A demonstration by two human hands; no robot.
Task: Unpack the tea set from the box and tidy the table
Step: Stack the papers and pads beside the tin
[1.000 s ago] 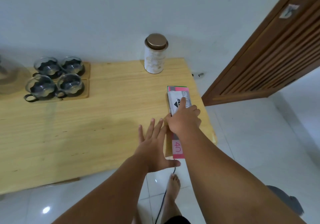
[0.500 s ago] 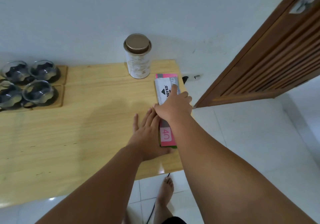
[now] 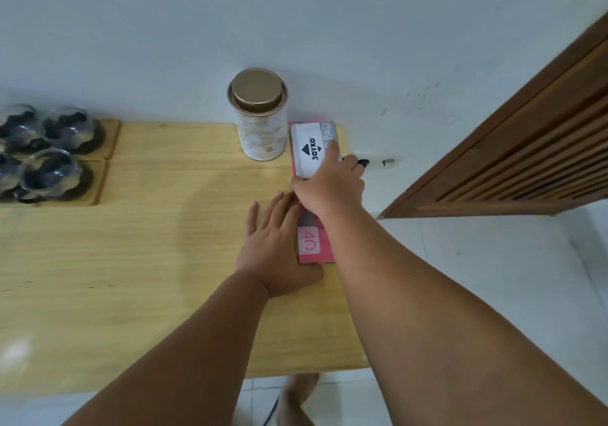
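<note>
At bench (image 3: 164, 261) far corner: pad (image 3: 311, 152) slid up beside tin (image 3: 260, 119); right hand (image 3: 329, 189) presses it flat, left hand (image 3: 276, 244) spread alongside. Tidying nearly done.

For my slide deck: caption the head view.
Both hands, left hand and right hand, press a pink pad flat beside a tea tin on the wooden table.

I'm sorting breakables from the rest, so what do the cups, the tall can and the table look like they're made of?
Cups: clear glass, judging by see-through walls with bright reflections; dark inserts or bases show inside.
Tall can: probably metal, with a printed cream body and a satin bronze lid.
Table: light wood or wood-look laminate, showing grain lines and a smooth, slightly glossy top.
</note>
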